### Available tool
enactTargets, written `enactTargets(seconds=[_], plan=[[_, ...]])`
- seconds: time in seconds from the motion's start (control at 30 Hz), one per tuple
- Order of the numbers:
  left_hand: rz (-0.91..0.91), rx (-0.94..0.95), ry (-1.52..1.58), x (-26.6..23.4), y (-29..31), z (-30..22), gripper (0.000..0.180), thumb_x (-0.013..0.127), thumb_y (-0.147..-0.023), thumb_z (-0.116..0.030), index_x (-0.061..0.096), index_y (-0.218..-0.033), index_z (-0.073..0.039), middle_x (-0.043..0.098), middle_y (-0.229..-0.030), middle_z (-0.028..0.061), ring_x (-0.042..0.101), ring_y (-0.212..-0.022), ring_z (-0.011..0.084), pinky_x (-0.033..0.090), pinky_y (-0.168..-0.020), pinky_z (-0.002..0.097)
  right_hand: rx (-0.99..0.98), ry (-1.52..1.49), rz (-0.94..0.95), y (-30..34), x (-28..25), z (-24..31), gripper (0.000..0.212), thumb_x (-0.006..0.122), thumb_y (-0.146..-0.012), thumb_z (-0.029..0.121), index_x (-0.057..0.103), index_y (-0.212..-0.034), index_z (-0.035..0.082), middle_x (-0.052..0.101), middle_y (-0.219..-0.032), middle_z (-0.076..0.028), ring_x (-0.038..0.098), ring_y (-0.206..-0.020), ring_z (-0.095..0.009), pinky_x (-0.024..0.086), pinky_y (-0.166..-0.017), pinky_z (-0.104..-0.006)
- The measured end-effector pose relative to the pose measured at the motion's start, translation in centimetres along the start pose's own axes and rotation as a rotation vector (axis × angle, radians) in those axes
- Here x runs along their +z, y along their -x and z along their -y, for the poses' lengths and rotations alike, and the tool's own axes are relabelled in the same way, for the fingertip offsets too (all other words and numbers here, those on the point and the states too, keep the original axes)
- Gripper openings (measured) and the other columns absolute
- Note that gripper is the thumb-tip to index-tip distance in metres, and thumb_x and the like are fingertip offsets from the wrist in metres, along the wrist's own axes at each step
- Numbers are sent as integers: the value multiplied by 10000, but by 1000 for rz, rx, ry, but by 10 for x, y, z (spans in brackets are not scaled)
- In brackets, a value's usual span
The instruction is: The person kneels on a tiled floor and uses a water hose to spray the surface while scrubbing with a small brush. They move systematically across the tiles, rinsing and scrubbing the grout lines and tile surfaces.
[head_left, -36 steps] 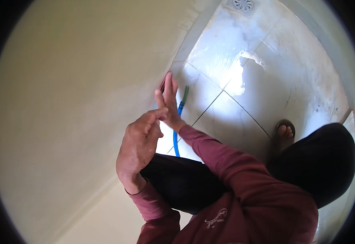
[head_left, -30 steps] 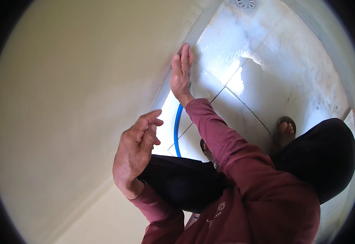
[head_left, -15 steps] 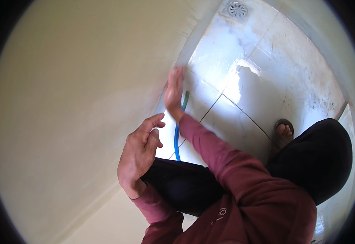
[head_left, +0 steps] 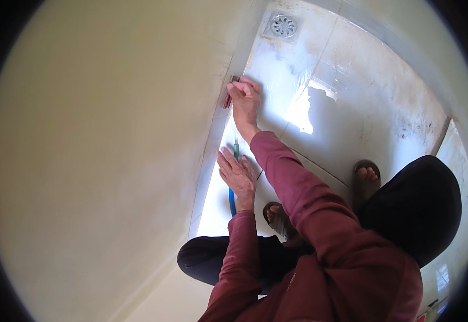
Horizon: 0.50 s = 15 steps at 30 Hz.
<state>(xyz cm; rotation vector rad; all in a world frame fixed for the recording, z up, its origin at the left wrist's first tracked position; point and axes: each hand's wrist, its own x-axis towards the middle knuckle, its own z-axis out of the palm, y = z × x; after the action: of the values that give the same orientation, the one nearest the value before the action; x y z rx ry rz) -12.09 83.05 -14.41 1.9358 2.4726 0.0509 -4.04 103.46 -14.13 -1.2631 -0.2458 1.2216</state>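
Observation:
My right hand (head_left: 246, 102) is at the foot of the wall, fingers bent and closed around a dark red, straight-edged object (head_left: 227, 100). That object lies along the grey strip where wall and floor meet; its kind is not clear, since the hand covers most of it. Nearer to me, my left hand (head_left: 237, 173) has its fingers stretched out above a blue hose (head_left: 231, 200) on the floor. The hose's green end (head_left: 236, 151) pokes out past the fingers; whether the hand touches it I cannot tell.
Pale wet tiles (head_left: 319, 145) reflect bright light. A round metal floor drain (head_left: 284, 26) sits at the far end. The cream wall (head_left: 100, 150) rises close on the left. My sandalled feet (head_left: 366, 174) are on the tiles, with my knees bent beside my arms.
My left hand has come down from beside the wall to over the hose. My right hand's fingers have bent, and the dark red object now shows in it.

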Motion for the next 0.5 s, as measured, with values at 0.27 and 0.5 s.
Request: enactTargets(seconds=[0.27,0.5], plan=[[-47,-164,119,81,-7,-24,748,412,-1108,-465,215,-1699,-50,241,-1769,126,210,-1626,348,196,-1256,532,-258,83,191,30,-2,0,514,597,-1099,194,485,-1569,16,437,-1568,-177,512,-1395,-314,431,-1157,-382],[-13,129,56,64,-89,-135,713,392,-1124,-449,240,-1690,-44,271,-1756,135,240,-1614,352,210,-1244,525,-316,124,275,-112,-24,41,581,540,-1117,187,357,-1631,-10,385,-1626,-234,407,-1513,-362,391,-1206,-395]])
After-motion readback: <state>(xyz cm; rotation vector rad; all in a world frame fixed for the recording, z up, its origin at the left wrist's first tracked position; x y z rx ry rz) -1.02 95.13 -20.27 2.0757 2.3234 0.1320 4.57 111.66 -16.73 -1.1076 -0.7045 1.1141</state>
